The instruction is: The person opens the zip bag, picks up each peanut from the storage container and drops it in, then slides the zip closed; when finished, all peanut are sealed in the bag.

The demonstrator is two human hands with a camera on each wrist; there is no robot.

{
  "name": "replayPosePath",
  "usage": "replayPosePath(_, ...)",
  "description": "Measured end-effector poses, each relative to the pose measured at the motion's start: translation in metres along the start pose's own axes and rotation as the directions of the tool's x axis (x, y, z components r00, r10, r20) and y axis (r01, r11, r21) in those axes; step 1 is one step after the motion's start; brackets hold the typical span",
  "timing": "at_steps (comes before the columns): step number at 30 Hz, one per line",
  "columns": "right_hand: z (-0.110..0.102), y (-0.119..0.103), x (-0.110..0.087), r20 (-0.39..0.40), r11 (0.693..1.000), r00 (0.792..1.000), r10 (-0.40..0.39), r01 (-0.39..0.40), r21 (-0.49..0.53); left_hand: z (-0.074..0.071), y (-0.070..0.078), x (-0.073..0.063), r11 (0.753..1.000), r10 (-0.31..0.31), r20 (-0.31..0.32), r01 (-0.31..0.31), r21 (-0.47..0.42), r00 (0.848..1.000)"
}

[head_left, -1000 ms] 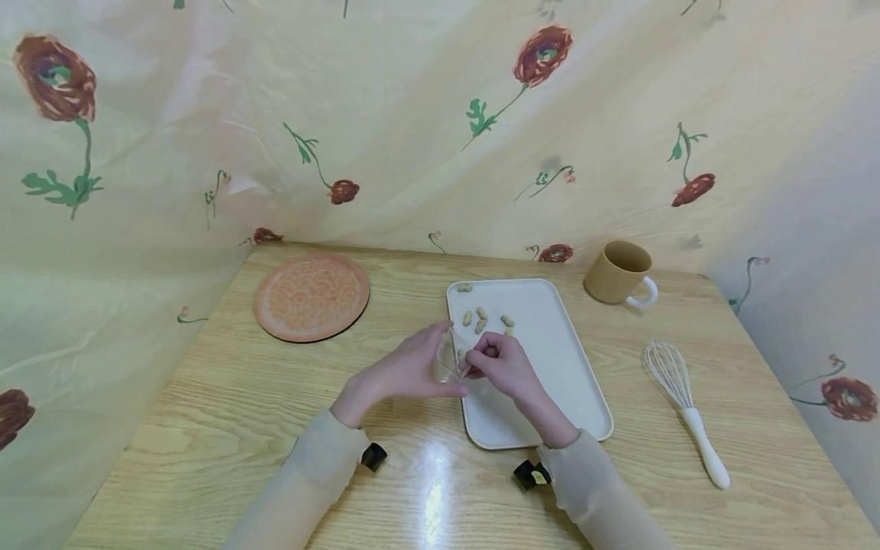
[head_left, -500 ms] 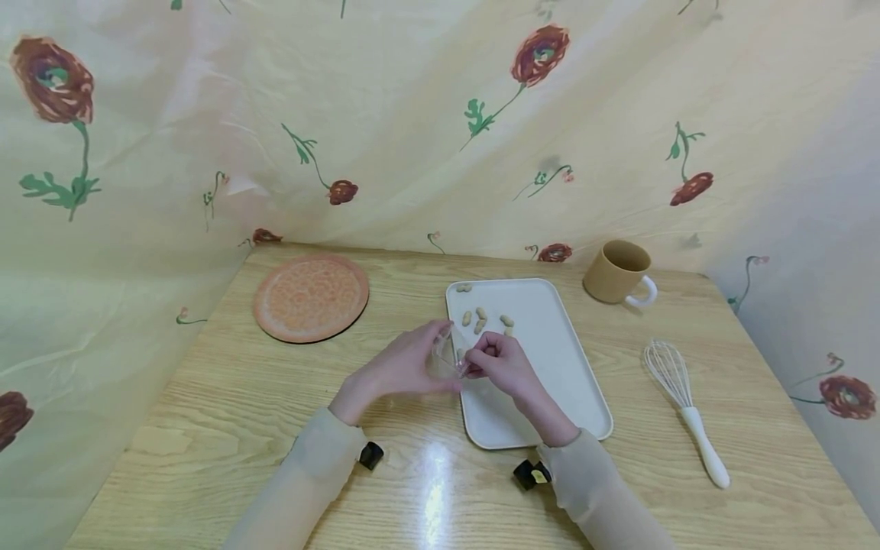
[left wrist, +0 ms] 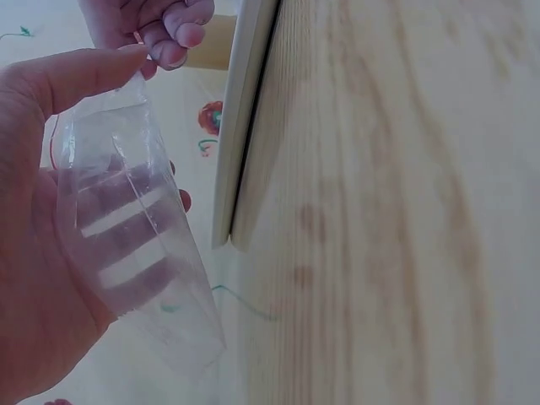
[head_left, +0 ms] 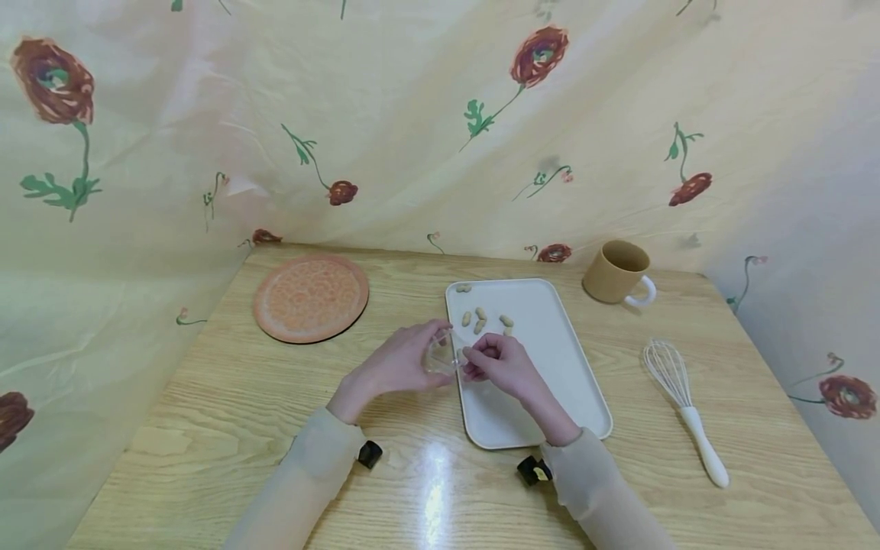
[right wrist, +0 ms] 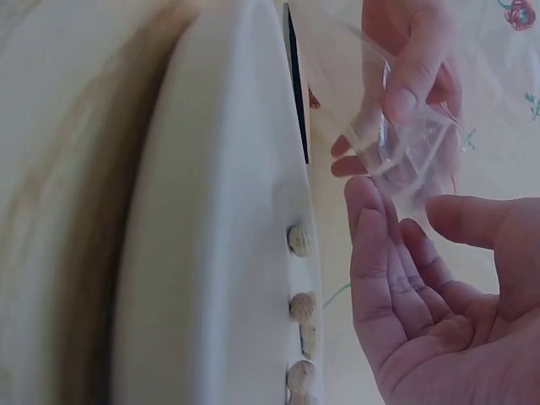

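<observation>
A clear plastic bag is held up over the left edge of a white tray. My left hand grips it from the left, thumb on one side and fingers behind, seen through the film in the left wrist view. At the bag's right edge, my right hand pinches the film between thumb and fingertips; the right wrist view shows this edge blurred. Several unshelled peanuts lie on the tray's far left part, just beyond the hands. No peanut can be made out inside the bag.
A round orange-patterned mat lies at the back left of the wooden table. To the right stand a tan mug with a white handle and a whisk. A flowered cloth hangs behind.
My left hand has shifted slightly left, and the bag has turned and spread wider between the hands. The right hand keeps its place at the bag's edge. The peanuts have not moved.
</observation>
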State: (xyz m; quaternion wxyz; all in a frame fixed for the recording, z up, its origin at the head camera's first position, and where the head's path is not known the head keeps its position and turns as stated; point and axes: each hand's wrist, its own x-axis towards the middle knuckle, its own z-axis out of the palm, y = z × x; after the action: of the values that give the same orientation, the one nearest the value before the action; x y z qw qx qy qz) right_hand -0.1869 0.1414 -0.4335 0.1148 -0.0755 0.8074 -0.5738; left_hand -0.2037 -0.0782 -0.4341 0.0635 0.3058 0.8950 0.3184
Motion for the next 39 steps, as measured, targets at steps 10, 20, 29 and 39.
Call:
replayPosePath(10,-0.033,-0.005,0.007,-0.046,0.998,0.999,-0.014,0.012,-0.061,0.001,-0.005,0.0,0.999,-0.028,0.034,0.027,0.04,0.999)
replayPosePath(20,-0.091,-0.011,0.038,-0.053,0.929,0.993,-0.105,0.079,-0.362,-0.001,-0.007,-0.002,0.999,-0.043,0.08,0.041,0.031,0.996)
replayPosePath(29,-0.113,0.003,0.069,0.166,0.782,0.966,-0.197,0.257,-0.568,0.0,-0.011,-0.005,0.997,-0.078,0.149,0.074,0.033,0.986)
replayPosePath(39,-0.109,0.023,0.084,0.342,0.751,0.934,-0.101,0.297,-0.59,-0.001,-0.01,-0.006,0.996,-0.082,0.161,0.078,0.036,0.983)
